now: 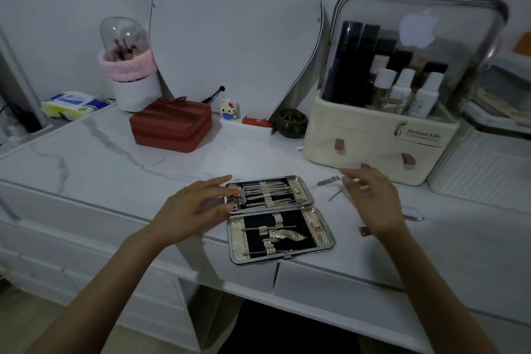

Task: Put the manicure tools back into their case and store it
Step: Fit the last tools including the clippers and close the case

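Fingers of my left hand (198,204) spread, steadying the open manicure case (275,217) on the tabletop (109,158). Right hand (370,195) loosely curled, holding nothing I can see. Far half mostly filled; near half mostly unfilled. Loose tools (329,181) lie beside. Case unclosed, unstored.

Surface: white marble-veined vanity top (94,152), drawers beneath.
Mirror: curved-outline mirror (230,23) against wall, rear centre.
Red zip case (171,126): shut, left of centre, in front of mirror.
Brush holder (129,66): white tub, pink knit band, clear dome; rear left.
Wipes pack (75,103): far left edge.
Block figurine (229,109): on small white tray, red item beside it.
Dark round pot (291,123): right of tray.
Cosmetic organiser (382,138): cream base, clear lid, bottles inside; rear right.
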